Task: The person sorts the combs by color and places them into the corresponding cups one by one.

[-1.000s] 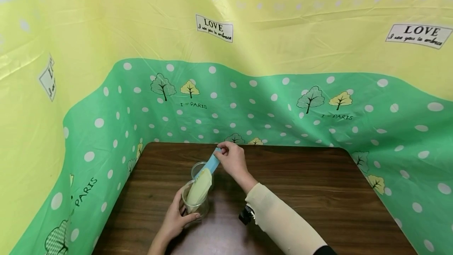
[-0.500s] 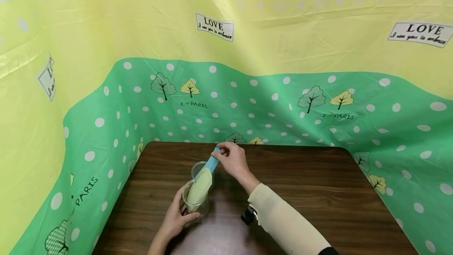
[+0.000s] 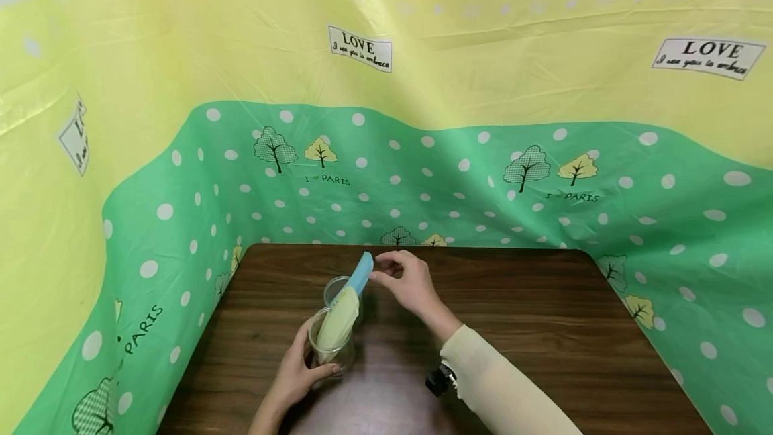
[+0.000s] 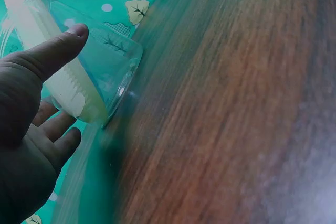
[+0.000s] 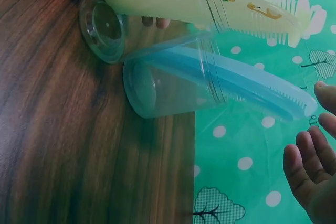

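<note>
Two clear plastic cups stand close together on the table. My left hand point(image 3: 296, 371) grips the near cup point(image 3: 346, 354), its thumb and fingers round the sides. Pale yellow combs point(image 5: 247, 6) lean inside that cup, teeth visible in the right wrist view; how many overlap is hard to tell. From the far cup point(image 5: 170, 98) slants a light blue comb point(image 3: 361, 275), perhaps more than one, its upper end sticking out over the rim. Just right of that end is my right hand point(image 3: 412, 284), apart from the comb, fingers loosely bent and holding nothing.
A dark brown wooden table point(image 3: 513, 327) carries both cups. Green and yellow patterned cloth point(image 3: 459, 173) hangs along the back and sides. A small black device point(image 3: 439, 380) is at the right wrist, below the cream sleeve point(image 3: 501, 381).
My right hand has let go of the blue comb's upper end and drawn back a little to the right. The left hand keeps its grip on the near cup.
</note>
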Tool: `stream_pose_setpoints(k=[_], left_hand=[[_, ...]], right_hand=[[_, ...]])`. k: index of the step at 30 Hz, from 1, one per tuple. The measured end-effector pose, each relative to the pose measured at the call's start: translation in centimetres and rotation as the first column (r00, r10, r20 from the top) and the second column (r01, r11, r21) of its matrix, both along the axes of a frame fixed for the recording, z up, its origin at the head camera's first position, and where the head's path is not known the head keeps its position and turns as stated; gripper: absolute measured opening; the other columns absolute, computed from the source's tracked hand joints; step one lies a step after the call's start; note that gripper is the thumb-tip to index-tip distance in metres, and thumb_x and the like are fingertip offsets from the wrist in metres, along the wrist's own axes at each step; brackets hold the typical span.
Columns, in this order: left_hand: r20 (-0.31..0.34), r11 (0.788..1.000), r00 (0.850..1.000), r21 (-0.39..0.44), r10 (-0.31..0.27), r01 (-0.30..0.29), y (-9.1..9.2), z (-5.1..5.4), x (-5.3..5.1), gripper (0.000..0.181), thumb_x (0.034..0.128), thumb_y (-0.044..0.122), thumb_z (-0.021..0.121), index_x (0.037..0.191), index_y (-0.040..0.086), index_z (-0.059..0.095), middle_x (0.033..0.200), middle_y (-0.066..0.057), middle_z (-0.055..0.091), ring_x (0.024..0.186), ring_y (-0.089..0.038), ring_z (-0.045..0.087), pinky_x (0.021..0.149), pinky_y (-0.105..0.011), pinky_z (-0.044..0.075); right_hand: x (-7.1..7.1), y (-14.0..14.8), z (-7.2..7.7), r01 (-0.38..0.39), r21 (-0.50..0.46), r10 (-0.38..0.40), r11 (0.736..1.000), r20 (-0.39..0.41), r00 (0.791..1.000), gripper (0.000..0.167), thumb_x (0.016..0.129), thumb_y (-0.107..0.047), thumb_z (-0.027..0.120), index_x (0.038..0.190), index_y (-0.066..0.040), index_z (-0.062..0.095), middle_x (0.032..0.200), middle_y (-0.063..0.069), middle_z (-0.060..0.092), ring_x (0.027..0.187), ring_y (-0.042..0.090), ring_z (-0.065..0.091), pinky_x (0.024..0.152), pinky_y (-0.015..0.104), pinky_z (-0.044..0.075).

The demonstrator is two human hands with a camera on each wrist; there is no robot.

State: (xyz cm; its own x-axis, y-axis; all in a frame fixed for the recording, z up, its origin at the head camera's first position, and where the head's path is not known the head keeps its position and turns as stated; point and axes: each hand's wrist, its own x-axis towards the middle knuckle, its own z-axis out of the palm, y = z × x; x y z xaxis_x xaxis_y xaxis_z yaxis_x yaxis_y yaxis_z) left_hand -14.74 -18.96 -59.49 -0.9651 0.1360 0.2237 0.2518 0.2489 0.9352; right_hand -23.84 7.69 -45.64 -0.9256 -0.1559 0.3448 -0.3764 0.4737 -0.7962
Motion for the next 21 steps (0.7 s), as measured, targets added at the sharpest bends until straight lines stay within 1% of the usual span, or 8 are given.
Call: stream_pose_setpoints(k=[7, 10, 12, 14, 16, 17, 19, 21], left_hand=[[-0.007, 0.999, 0.999, 0.02, -0.034, 0.034, -0.3, 0.6, 0.0, 0.105, 0.0699, 0.005, 0.094, 0.157, 0.023, 0.037, 0.157, -0.007, 0.048, 0.142, -0.029, 0.045, 0.111, -0.015, 0.037], [-0.019, 0.999, 0.999, -0.015, -0.037, 0.037, -0.7, 1.1, 0.0, 0.095, 0.0774, 0.009, 0.09, 0.156, 0.022, 0.038, 0.156, -0.006, 0.048, 0.142, -0.027, 0.044, 0.112, -0.016, 0.036], [-0.028, 0.997, 0.999, -0.077, -0.03, 0.027, -1.1, 1.3, 0.0, 0.086, 0.0849, 0.015, 0.085, 0.157, 0.023, 0.038, 0.156, -0.004, 0.048, 0.143, -0.026, 0.044, 0.113, -0.018, 0.036], [-0.034, 0.991, 0.999, -0.133, -0.014, 0.009, -1.4, 1.7, 0.1, 0.077, 0.0914, 0.019, 0.079, 0.157, 0.023, 0.038, 0.156, -0.003, 0.048, 0.143, -0.026, 0.044, 0.114, -0.024, 0.037], [-0.044, 0.983, 0.999, -0.183, 0.002, -0.01, -1.8, 2.1, 0.2, 0.069, 0.0969, 0.021, 0.072, 0.157, 0.02, 0.037, 0.157, -0.005, 0.048, 0.144, -0.027, 0.044, 0.115, -0.03, 0.039], [-0.052, 0.978, 0.999, -0.205, 0.013, -0.023, -2.0, 2.3, 0.3, 0.067, 0.0986, 0.02, 0.069, 0.157, 0.018, 0.038, 0.157, -0.006, 0.048, 0.144, -0.028, 0.043, 0.116, -0.032, 0.039], [-0.084, 0.967, 0.996, -0.247, 0.04, -0.059, -2.2, 2.8, 0.5, 0.063, 0.1003, 0.019, 0.065, 0.157, 0.015, 0.039, 0.157, -0.009, 0.048, 0.144, -0.031, 0.042, 0.115, -0.042, 0.04], [-0.123, 0.953, 0.99, -0.287, 0.065, -0.098, -2.5, 3.2, 0.6, 0.06, 0.1016, 0.02, 0.063, 0.157, 0.014, 0.04, 0.158, -0.011, 0.046, 0.145, -0.034, 0.041, 0.115, -0.051, 0.04]], right_hand=[[0.9, 2.1, -0.2, 0.01, -0.033, -0.01, 0.999, -0.022, 1.0, 0.032, 0.084, -0.024, 0.087, 0.113, -0.018, 0.077, 0.1, 0.003, 0.07, 0.086, 0.013, 0.067, 0.081, 0.041, 0.06], [1.4, 2.9, -0.1, 0.022, -0.046, -0.024, 0.999, -0.044, 0.999, 0.033, 0.084, -0.026, 0.087, 0.114, -0.019, 0.076, 0.099, 0.004, 0.07, 0.086, 0.013, 0.067, 0.081, 0.041, 0.06], [1.7, 3.5, -0.1, 0.034, -0.054, -0.037, 0.998, -0.057, 0.998, 0.033, 0.084, -0.026, 0.087, 0.114, -0.018, 0.076, 0.098, 0.005, 0.07, 0.086, 0.013, 0.066, 0.078, 0.037, 0.059], [2.1, 4.2, 0.0, 0.048, -0.056, -0.051, 0.997, -0.061, 0.997, 0.033, 0.085, -0.027, 0.086, 0.115, -0.018, 0.076, 0.098, 0.005, 0.07, 0.086, 0.014, 0.066, 0.076, 0.033, 0.059], [2.6, 4.8, 0.0, 0.061, -0.05, -0.064, 0.997, -0.066, 0.996, 0.032, 0.086, -0.027, 0.085, 0.115, -0.019, 0.076, 0.097, 0.001, 0.069, 0.085, 0.015, 0.066, 0.075, 0.034, 0.059], [2.8, 5.2, -0.1, 0.068, -0.042, -0.07, 0.997, -0.07, 0.995, 0.032, 0.086, -0.028, 0.085, 0.116, -0.019, 0.076, 0.097, 0.0, 0.068, 0.086, 0.015, 0.066, 0.074, 0.032, 0.059], [3.3, 5.9, -0.4, 0.083, -0.018, -0.084, 0.996, -0.084, 0.993, 0.032, 0.087, -0.029, 0.084, 0.117, -0.02, 0.075, 0.098, -0.004, 0.068, 0.088, 0.015, 0.066, 0.073, 0.035, 0.06], [3.8, 6.6, -0.8, 0.091, 0.011, -0.09, 0.996, -0.093, 0.992, 0.033, 0.088, -0.03, 0.083, 0.119, -0.02, 0.075, 0.101, -0.003, 0.068, 0.091, 0.017, 0.067, 0.072, 0.034, 0.06]])
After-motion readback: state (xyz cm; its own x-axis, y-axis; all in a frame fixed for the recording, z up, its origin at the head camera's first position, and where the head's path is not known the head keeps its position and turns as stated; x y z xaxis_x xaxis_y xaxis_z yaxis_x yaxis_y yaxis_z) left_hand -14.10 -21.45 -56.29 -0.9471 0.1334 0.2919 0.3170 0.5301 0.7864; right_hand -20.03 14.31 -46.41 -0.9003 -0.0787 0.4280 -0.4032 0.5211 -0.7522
